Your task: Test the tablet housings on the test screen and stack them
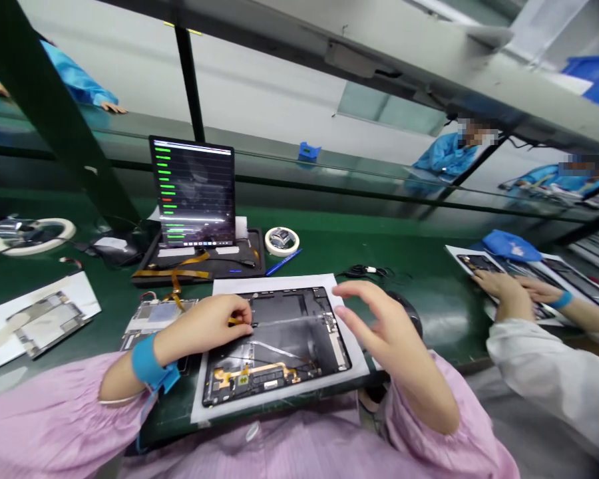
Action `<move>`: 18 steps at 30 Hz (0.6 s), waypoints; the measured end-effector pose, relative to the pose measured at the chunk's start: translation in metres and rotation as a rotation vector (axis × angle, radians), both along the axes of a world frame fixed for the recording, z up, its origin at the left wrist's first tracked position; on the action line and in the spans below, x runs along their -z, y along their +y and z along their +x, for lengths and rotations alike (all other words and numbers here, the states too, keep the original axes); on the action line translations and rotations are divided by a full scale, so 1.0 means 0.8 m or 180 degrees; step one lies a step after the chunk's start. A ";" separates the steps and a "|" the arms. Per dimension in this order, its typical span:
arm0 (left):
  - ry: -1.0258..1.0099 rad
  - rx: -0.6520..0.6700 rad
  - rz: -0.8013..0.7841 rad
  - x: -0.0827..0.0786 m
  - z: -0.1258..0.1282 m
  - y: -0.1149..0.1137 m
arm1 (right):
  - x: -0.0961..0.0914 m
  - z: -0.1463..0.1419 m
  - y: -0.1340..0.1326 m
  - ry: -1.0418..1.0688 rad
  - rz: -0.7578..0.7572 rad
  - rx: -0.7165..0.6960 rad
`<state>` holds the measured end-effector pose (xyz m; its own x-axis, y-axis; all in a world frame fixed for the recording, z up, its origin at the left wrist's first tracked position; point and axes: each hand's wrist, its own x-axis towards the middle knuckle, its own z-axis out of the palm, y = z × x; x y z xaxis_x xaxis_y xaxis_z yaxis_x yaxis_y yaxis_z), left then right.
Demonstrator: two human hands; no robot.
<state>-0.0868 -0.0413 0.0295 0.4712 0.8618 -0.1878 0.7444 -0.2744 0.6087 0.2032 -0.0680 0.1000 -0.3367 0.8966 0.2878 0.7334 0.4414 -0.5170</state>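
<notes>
Tablet (279, 340) lies on paper (274, 284), probably to protect its face, beneath the left hand (219, 322), fingertips narrowed, whether gripping I cannot tell, and beside the wide-spread right hand (387, 326).

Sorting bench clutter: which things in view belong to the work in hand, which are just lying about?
Likely in use:
- open tablet: left hand at its middle, right hand open by its right edge
- white sheet under it
- blue wrist strap

Apparently lying about:
- blue pen
- white roll
- black cable
- board, far left
</notes>
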 end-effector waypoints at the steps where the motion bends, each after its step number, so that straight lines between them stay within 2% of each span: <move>1: 0.0005 -0.0040 0.0019 -0.002 -0.001 0.000 | 0.003 0.017 -0.008 -0.0032 -0.0041 0.0256; 4: 0.0326 -0.0498 0.0477 -0.009 -0.012 0.003 | 0.029 0.053 -0.019 -0.0242 -0.0424 0.0903; 6: 0.0899 -0.0985 0.0884 -0.013 -0.024 0.006 | 0.049 0.063 -0.020 -0.0442 -0.0730 0.1072; 8: 0.1461 -0.1315 0.0974 -0.016 -0.035 0.008 | 0.064 0.062 -0.021 -0.0614 -0.0942 0.1132; 11: 0.1734 -0.1312 0.0632 -0.014 -0.041 0.009 | 0.075 0.051 -0.027 -0.0989 -0.1140 0.1305; 14: 0.1604 -0.1254 0.0511 -0.007 -0.039 0.011 | 0.082 0.044 -0.036 -0.1412 -0.1248 0.1517; 18: 0.1400 -0.1222 0.0520 0.005 -0.037 0.017 | 0.091 0.045 -0.040 -0.1385 -0.1241 0.1471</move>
<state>-0.1162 -0.0275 0.0255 0.0291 0.9889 -0.1454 0.9810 -0.0004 0.1940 0.2388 -0.1002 0.0269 0.0884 0.9842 -0.1534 0.9740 -0.1177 -0.1935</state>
